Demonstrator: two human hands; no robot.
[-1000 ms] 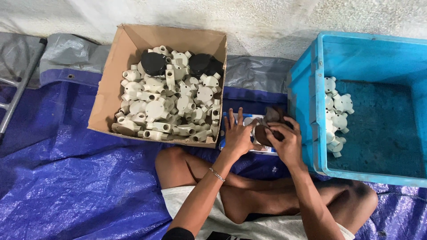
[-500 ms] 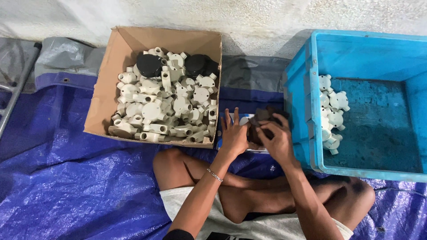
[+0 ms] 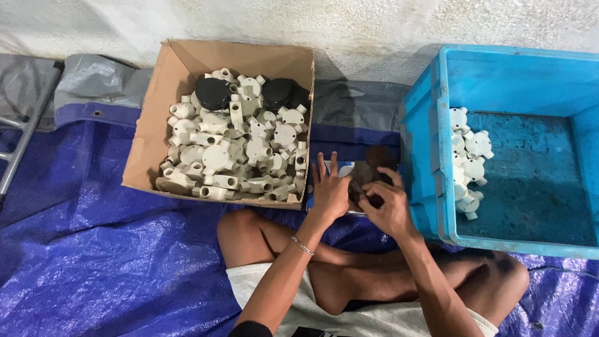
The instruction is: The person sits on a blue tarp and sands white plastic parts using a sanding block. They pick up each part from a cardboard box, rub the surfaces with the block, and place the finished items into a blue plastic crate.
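Observation:
My left hand [image 3: 329, 190] and my right hand [image 3: 390, 209] meet above my crossed legs, between the box and the crate. Between them is a dark brown round piece [image 3: 373, 168]. My right hand's fingers curl over it. My left palm presses against its left side, fingers straight and spread. A cardboard box [image 3: 146, 146] at the left holds several cream pipe fittings [image 3: 240, 156] and two black ones [image 3: 213, 92]. At the right, a blue plastic crate [image 3: 424, 156] has several cream fittings [image 3: 468, 162] along its left wall.
A blue tarp [image 3: 93, 249] covers the floor under me. A grey sheet [image 3: 93, 78] and a pale wall [image 3: 349, 25] lie behind the box. A metal frame [image 3: 19, 137] stands at the far left. A small blue and white thing [image 3: 350, 213] lies under my hands.
Both hands have stayed together on the dark piece. My right fingers have shifted lower over it. The view has moved slightly.

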